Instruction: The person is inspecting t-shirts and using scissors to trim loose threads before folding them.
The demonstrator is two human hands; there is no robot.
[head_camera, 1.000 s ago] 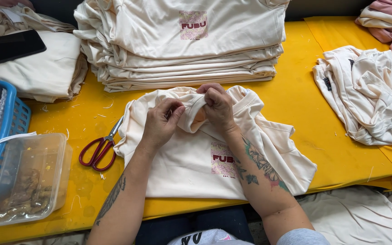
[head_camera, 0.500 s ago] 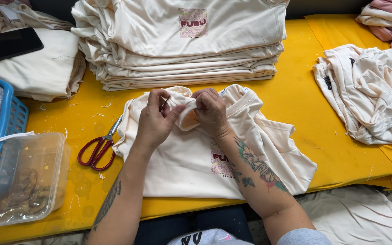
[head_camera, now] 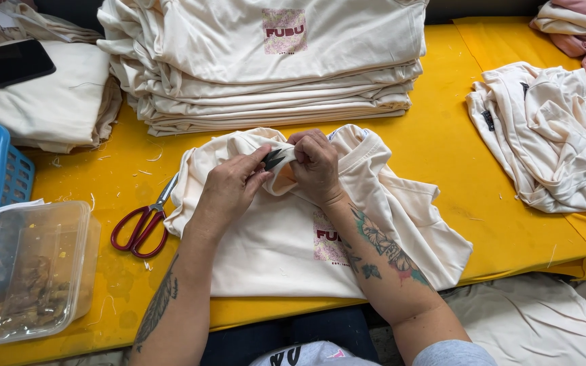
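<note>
Both hands, left (head_camera: 228,190) and right (head_camera: 317,169), pinched the cream shirt's collar (head_camera: 281,177) around a small black snipper (head_camera: 274,160); trimming seemed underway, needing steady aim.

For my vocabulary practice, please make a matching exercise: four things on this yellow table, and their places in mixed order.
Things:
1. scissors
2. folded shirt stack
3. clear plastic box
4. crumpled shirts

Places:
A. far right
B. near left corner
C. far middle
D. just left of the shirt in the hands

Pairs: 1-D, 2-C, 3-B, 4-A
</note>
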